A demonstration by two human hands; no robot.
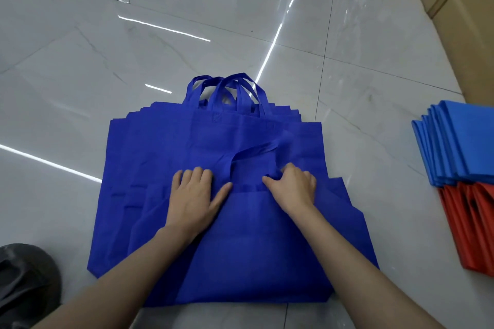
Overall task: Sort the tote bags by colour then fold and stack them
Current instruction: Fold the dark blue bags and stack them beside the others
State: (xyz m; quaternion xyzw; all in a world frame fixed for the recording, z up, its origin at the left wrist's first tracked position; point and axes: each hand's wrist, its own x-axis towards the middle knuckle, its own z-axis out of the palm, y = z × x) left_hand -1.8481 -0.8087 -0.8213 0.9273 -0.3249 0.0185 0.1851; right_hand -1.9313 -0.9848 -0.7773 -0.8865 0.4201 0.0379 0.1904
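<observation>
A pile of several dark blue tote bags (165, 147) lies flat on the floor, handles (227, 91) pointing away from me. The topmost dark blue bag (256, 248) lies nearest me, its top edge folded towards the middle and one handle strap (254, 152) lying across the pile. My left hand (195, 195) presses flat on the bags with straight fingers. My right hand (294, 187) has curled fingers pinching the folded edge of the top bag. At the right edge, folded light blue bags (454, 141) sit in a stack, with folded red bags (470, 224) just below them.
The floor is glossy grey marble tile (133, 48) with light reflections. A cardboard box (465, 21) stands at the top right, behind the light blue stack. A dark grey knee or cushion (24, 283) shows at the bottom left.
</observation>
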